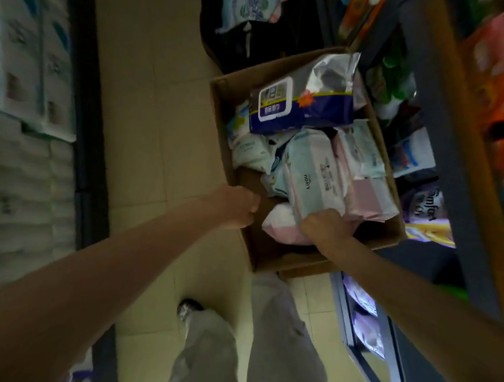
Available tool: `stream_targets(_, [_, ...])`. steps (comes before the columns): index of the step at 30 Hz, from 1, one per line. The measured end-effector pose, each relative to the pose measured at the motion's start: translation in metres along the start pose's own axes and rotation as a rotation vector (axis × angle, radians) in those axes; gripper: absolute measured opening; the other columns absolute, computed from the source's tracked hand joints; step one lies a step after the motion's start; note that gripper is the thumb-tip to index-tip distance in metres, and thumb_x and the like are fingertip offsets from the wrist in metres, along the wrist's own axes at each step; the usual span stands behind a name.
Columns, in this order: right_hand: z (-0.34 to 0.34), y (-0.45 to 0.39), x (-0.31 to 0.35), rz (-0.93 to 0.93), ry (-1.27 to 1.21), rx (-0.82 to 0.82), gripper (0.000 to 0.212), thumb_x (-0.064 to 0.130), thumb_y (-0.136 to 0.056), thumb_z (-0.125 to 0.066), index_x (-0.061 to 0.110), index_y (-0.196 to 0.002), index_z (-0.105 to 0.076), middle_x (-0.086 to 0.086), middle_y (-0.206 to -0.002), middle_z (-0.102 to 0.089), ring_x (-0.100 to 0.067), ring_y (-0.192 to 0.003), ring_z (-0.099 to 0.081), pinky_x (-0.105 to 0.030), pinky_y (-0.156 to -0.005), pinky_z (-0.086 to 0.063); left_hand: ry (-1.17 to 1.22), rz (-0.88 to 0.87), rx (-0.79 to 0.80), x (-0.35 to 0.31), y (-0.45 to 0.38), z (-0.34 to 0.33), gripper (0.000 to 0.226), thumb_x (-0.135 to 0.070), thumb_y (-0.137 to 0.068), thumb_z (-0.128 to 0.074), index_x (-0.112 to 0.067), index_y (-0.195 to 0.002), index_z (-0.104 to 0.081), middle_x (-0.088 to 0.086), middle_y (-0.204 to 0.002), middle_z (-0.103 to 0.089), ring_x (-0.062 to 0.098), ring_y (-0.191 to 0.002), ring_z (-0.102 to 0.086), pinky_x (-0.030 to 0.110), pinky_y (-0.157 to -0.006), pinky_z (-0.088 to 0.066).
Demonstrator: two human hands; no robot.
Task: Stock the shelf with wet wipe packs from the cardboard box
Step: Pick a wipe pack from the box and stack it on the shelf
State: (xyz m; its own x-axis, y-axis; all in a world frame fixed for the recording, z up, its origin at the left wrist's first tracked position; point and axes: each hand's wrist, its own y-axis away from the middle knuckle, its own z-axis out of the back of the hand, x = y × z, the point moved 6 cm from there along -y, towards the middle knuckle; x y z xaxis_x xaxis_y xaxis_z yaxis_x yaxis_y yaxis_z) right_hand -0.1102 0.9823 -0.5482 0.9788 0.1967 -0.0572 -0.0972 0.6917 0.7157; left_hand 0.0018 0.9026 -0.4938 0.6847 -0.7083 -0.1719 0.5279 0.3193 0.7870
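An open cardboard box [269, 253] stands on the floor, filled with several wet wipe packs. A big navy and silver pack [300, 106] lies on top at the far end. A pale blue and pink pack [316, 175] lies nearer, and my right hand [326, 228] grips its near end. Under it shows a pink and white pack [278, 223]. My left hand [237, 207] is closed on the box's left wall at the rim. The shelf [473, 155] rises at the right, full of colourful packages.
Another shelf with white and blue packs [26, 79] lines the left side of the narrow tiled aisle. A black bag with more packs [253, 17] lies beyond the box. My legs in grey trousers [261, 344] stand just before the box.
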Motion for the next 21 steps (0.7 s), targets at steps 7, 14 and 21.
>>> stream_targets(7, [0.051,0.012,-0.006,0.05,-0.058,-0.09,0.031,0.003,-0.09,-0.047,0.009,-0.119,-0.055,-0.01,-0.117,-0.06,-0.029,-0.108,-0.059,-0.037,-0.085,-0.045,0.185,0.061,-0.044,0.015,0.013,0.008,0.039,-0.016,-0.091,-0.048,-0.012,-0.13,-0.047,0.009,-0.133,-0.051,0.026,-0.121,-0.05,0.036,-0.099,-0.043])
stream_targets(14, [0.213,0.041,0.005,0.257,-0.179,-0.284,0.033,0.003,-0.081,-0.054,0.021,-0.058,-0.039,0.008,-0.063,-0.041,-0.016,-0.069,-0.051,-0.025,-0.052,-0.031,0.286,0.068,-0.123,0.042,0.077,0.031,0.105,-0.024,-0.079,-0.071,-0.016,-0.149,0.007,0.009,-0.155,-0.021,0.027,-0.136,-0.035,0.036,-0.109,-0.036])
stream_targets(21, [0.378,0.131,0.167,0.703,0.037,-0.42,0.026,0.009,-0.073,-0.065,0.019,-0.06,-0.045,0.013,-0.055,-0.04,-0.006,-0.053,-0.039,-0.016,-0.055,-0.03,0.399,0.085,-0.654,0.13,0.211,0.032,0.108,-0.061,-0.053,-0.067,-0.024,-0.144,-0.023,-0.004,-0.144,-0.035,0.021,-0.133,-0.039,0.033,-0.107,-0.036])
